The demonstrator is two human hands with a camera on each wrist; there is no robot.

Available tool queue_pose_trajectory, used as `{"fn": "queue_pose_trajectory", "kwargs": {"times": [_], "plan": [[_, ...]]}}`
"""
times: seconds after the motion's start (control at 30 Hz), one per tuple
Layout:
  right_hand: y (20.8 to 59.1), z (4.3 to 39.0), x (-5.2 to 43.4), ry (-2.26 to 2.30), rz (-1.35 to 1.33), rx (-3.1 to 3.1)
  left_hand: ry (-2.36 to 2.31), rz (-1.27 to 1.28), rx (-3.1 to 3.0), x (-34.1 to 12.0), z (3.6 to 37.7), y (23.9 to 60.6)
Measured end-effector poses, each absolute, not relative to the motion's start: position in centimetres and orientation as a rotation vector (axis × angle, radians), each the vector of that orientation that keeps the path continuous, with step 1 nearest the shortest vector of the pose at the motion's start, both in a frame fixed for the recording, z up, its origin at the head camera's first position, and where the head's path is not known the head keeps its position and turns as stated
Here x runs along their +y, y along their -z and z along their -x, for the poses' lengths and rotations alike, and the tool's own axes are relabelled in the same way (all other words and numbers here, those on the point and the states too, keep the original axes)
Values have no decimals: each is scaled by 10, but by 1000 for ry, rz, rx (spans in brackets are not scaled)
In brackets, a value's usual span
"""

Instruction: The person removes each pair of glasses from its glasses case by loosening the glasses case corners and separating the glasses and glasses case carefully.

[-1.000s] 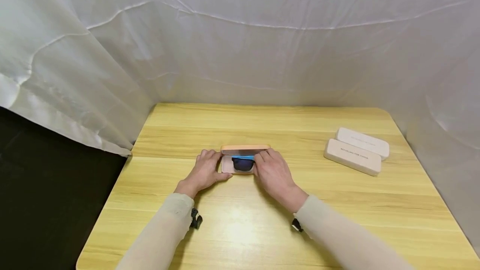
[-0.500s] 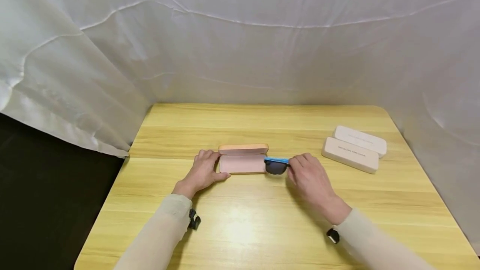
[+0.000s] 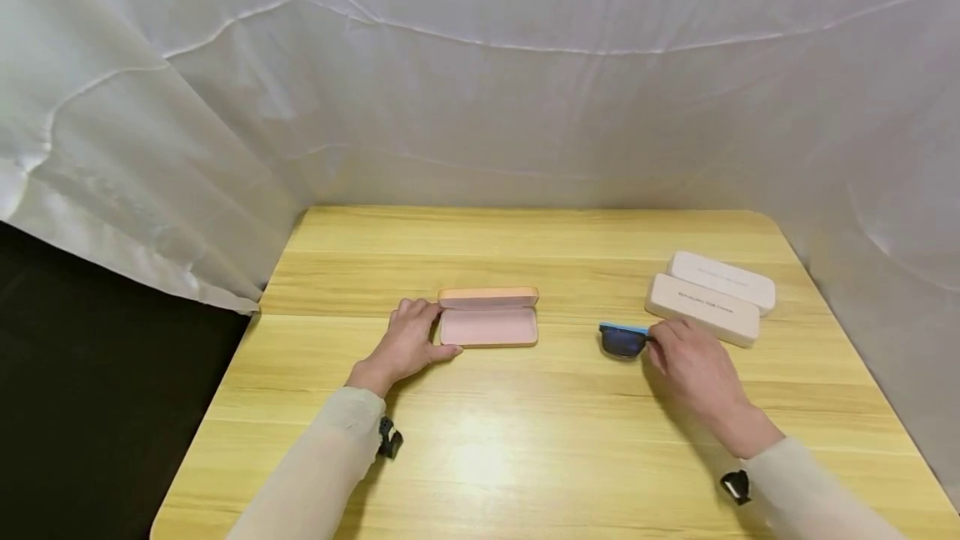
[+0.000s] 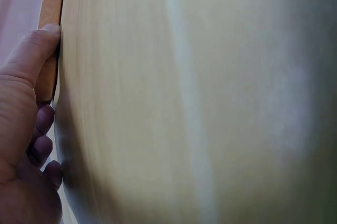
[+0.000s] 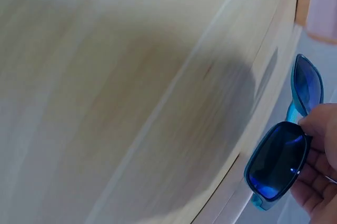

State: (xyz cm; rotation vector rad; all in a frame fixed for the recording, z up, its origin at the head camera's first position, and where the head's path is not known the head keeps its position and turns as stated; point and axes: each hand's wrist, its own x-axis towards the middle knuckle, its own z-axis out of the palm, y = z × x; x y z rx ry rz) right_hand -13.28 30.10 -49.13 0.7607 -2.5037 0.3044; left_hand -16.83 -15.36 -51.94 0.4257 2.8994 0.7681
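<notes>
a: what do i have in each hand?

b: my right hand (image 3: 693, 369) pinches the blue sunglasses (image 3: 622, 340) by one end, low over the wooden table (image 3: 480, 457), just left of the two white cases. the right wrist view shows my fingers (image 5: 321, 129) curled on the frame beside a dark lens, arms folded. my left hand (image 3: 408, 344) grips the left end of the open pink case (image 3: 489, 325), thumb (image 4: 31, 58) along its edge, fingers curled round the end.

a: where are the sunglasses relative to the case?

b: well apart from it, to its right, and near the closer white case (image 3: 703, 309).

a: what could go wrong?

b: as i judge it, the pinch sits at one end only, so the frame could swivel and drop lens first onto the wood. i could also knock the nearer white case, since my knuckles are just beside it. i can't tell whether the frame touches the table.

a: counts?

b: one pair of sunglasses, one open pink case with nothing in its tray, two closed white cases, the farther one (image 3: 723, 282) lying against the closer one.
</notes>
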Motion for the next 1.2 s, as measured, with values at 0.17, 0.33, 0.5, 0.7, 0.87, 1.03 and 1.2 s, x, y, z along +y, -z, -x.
{"fn": "queue_pose_trajectory", "kwargs": {"times": [0.17, 0.33, 0.5, 0.7, 0.87, 1.03, 1.2], "plan": [[493, 133, 322, -279, -730, -2552, -756, -416, 2894, -153, 169, 519], [496, 136, 337, -254, -757, -2570, -757, -411, 2895, -153, 169, 519], [496, 140, 345, -217, -812, -2559, -758, -408, 2901, -153, 169, 519], [495, 145, 349, -196, -853, -2556, -753, -409, 2893, -153, 169, 519], [495, 146, 349, -185, -868, -2557, -751, -401, 2892, -153, 168, 519], [496, 148, 348, -177, -864, -2560, -750, -399, 2893, -153, 169, 519], [495, 148, 346, -166, -854, -2567, -755, -399, 2892, -153, 168, 519]]}}
